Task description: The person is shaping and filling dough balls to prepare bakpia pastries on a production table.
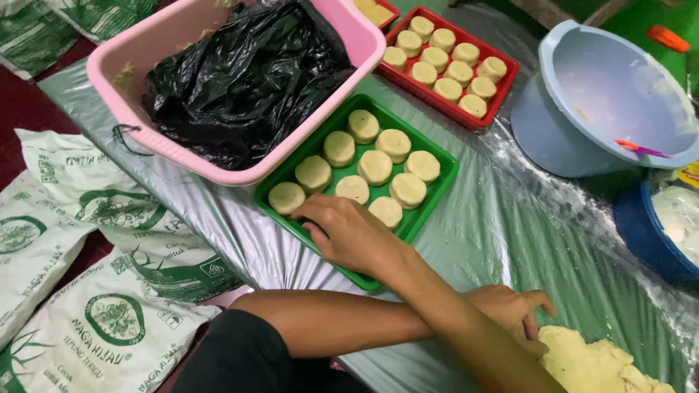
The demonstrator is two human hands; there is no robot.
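Observation:
My arms are crossed. My right hand (349, 233) reaches left over the near end of a green tray (440, 191), fingers curled down onto it; what lies under them is hidden. The tray holds several round, pale dough discs (375, 167) in rows. My left hand (513, 309) reaches right beneath the right forearm and touches the edge of a big pale yellow dough lump (590, 364), with thumb and forefinger apart.
A red tray (510, 78) of dough discs sits behind the green one. A pink tub (364, 44) holds a black plastic bag (247, 80). At right are a light-blue basin (611, 94) and a dark blue bowl (641, 233). Flour sacks (116, 320) lie left of the plastic sheet (524, 233).

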